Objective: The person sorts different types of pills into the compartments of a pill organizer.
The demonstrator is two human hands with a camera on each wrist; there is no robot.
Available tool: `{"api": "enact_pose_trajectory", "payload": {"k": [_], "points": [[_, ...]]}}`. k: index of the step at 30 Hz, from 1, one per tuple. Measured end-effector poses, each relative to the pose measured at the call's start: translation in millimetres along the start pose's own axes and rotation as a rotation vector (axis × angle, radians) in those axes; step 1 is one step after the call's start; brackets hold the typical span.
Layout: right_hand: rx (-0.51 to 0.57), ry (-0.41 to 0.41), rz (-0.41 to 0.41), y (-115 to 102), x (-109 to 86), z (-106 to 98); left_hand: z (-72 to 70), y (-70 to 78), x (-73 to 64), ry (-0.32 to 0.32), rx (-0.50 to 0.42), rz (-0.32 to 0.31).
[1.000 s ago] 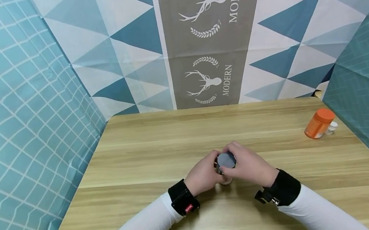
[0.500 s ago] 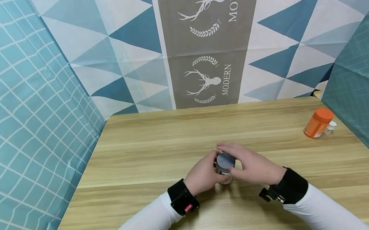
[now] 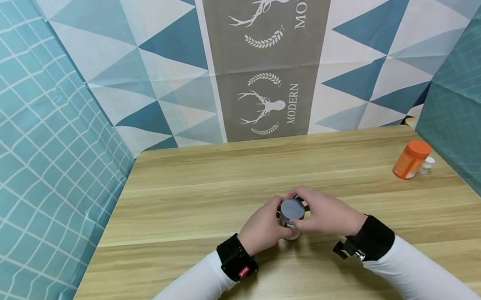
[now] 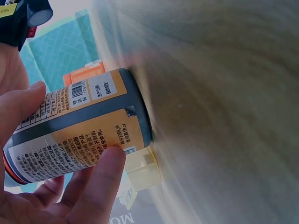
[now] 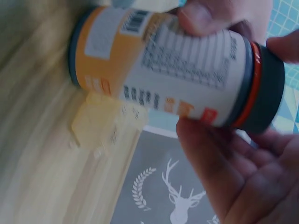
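A supplement bottle point(image 4: 79, 126) with a dark body, an orange-and-white label and a dark grey cap point(image 3: 292, 209) stands upright on the wooden table point(image 3: 208, 185). My left hand point(image 3: 260, 227) grips its body, thumb on one side and fingers round the other. On the opposite side my right hand point(image 3: 326, 212) has its thumb and fingers curled about the cap. An orange-red ring point(image 5: 252, 84) shows just under the cap in the right wrist view. Part of the bottle is hidden by both hands in the head view.
Toward the right table edge sits an orange bottle point(image 3: 411, 159), with a small white bottle point(image 3: 427, 164) beside it. A pale yellow boxy thing point(image 4: 142, 170) shows behind the held bottle in the left wrist view. Patterned cloth point(image 3: 173, 67) hangs behind the table.
Half a second ago my right hand had shifted right with its thumb off the cap top; now it is back round the cap. My left hand has kept its grip on the bottle.
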State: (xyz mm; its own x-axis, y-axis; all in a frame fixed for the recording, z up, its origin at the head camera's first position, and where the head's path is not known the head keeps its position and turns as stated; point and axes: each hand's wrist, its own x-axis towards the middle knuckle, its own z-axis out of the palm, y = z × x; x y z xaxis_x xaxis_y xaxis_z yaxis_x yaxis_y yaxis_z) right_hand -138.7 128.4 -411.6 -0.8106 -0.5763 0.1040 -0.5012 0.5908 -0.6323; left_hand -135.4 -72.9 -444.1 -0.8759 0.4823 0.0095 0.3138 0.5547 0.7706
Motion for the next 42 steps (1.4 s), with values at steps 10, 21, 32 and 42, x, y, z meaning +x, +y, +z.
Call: {"api": "enact_pose_trajectory", "payload": {"k": [10, 21, 32, 42], "points": [[0.015, 0.161, 0.186, -7.6, -4.7, 15.7, 1.1, 2.5, 1.0, -0.004, 0.000, -0.016], [0.022, 0.008, 0.009, -0.7, -9.4, 5.3, 1.9, -2.0, 0.3, 0.006, 0.042, 0.010], [0.057, 0.033, 0.067, -3.2, -9.0, 8.0, 0.8, 0.1, -0.6, 0.014, 0.022, 0.006], [0.039, 0.084, 0.091, -6.3, -11.8, 13.5, 1.8, -0.3, 0.6, 0.015, 0.016, 0.016]]}}
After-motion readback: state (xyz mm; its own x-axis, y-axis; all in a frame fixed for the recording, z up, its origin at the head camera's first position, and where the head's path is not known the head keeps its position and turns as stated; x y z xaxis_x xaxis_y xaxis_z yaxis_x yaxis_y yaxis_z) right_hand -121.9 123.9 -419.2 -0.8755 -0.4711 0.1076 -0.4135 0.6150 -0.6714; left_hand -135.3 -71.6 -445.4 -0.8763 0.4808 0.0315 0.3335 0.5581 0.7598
